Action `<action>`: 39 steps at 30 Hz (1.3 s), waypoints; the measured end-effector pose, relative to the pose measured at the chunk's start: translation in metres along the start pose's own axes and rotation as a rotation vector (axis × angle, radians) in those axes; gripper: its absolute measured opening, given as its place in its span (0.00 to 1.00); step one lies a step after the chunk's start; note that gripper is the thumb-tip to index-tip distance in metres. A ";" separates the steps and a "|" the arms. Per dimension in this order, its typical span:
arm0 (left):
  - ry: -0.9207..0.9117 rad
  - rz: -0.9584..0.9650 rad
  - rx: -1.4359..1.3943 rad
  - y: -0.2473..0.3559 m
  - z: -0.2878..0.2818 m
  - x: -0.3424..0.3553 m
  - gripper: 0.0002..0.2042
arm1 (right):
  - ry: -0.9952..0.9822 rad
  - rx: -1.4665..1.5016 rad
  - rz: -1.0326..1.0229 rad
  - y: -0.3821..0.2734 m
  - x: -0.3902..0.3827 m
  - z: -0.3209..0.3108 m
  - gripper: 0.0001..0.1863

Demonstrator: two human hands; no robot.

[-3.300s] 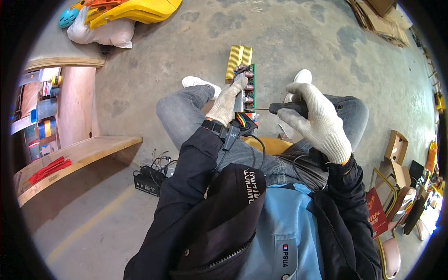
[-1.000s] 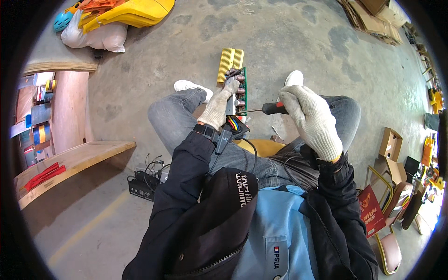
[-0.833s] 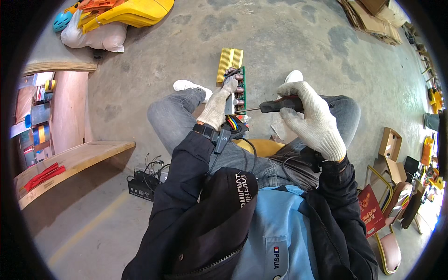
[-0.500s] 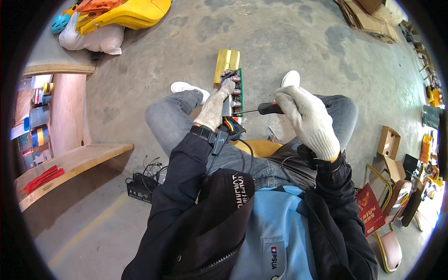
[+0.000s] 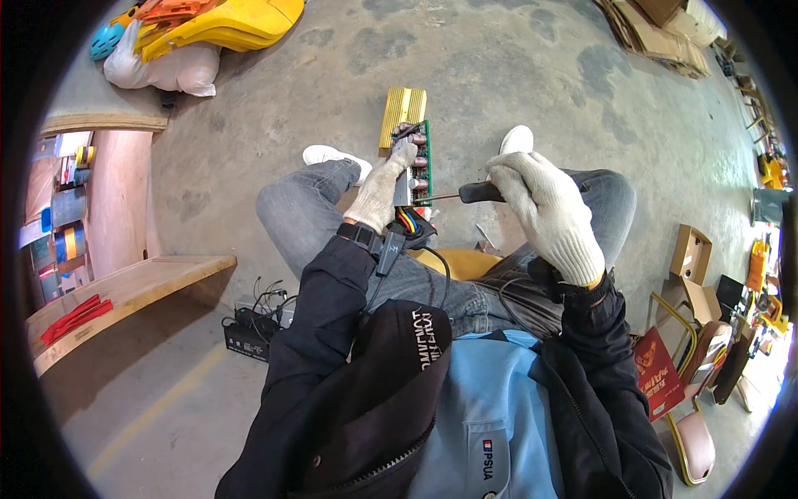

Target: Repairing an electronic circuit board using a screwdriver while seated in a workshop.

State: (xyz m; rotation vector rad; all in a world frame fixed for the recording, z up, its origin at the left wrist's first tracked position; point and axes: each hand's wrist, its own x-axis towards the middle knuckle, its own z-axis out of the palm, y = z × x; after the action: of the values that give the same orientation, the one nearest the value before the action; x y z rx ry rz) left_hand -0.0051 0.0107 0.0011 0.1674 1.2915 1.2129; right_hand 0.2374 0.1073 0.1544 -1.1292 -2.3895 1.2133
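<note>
My left hand [image 5: 384,185], in a white knit glove, is closed round a green circuit board [image 5: 429,158] with several round components along it. A grey metal plate [image 5: 403,190] runs along the board's left side, and coloured wires [image 5: 407,220] come out at its near end. My right hand [image 5: 544,208], gloved likewise, grips the black handle of a screwdriver [image 5: 478,193]. Its thin shaft points left, and the tip meets the near end of the board; exactly what it touches is too small to tell. Just beyond the board lies a gold ribbed metal case [image 5: 404,108] on the floor.
At left is a wooden bench [image 5: 141,287] with red strips [image 5: 76,318]. A black box with cables [image 5: 249,333] sits on the floor near it. Yellow plastic parts [image 5: 241,25] and a white sack [image 5: 166,66] lie far left. Cardboard [image 5: 665,37], an open carton [image 5: 692,254] and chairs [image 5: 697,445] are at right.
Almost nothing differs. The screwdriver and both hands hold nearly the same place, with only a very slight shift of the whole view.
</note>
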 end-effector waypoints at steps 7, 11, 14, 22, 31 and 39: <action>0.013 -0.004 -0.035 -0.002 0.003 -0.001 0.20 | 0.042 0.117 -0.027 -0.012 -0.004 0.000 0.15; 0.016 -0.028 -0.042 0.001 0.004 -0.004 0.20 | 0.028 -0.074 0.080 -0.010 0.000 0.000 0.18; 0.001 0.009 0.000 0.002 0.003 -0.002 0.19 | -0.047 -0.002 0.011 0.001 0.002 -0.002 0.19; 0.031 0.002 -0.008 0.003 0.003 -0.006 0.27 | 0.111 0.078 -0.067 -0.014 -0.004 0.003 0.16; 0.027 0.002 -0.002 0.004 0.007 -0.007 0.21 | 0.006 0.048 -0.069 -0.007 -0.002 -0.003 0.19; -0.035 -0.015 -0.048 0.005 0.006 -0.009 0.15 | 0.070 -0.062 -0.011 -0.009 0.000 0.000 0.18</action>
State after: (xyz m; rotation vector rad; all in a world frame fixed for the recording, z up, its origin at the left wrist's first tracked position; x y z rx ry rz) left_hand -0.0017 0.0094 0.0125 0.1434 1.2303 1.2224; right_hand 0.2325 0.1040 0.1608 -1.1554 -2.3930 1.0853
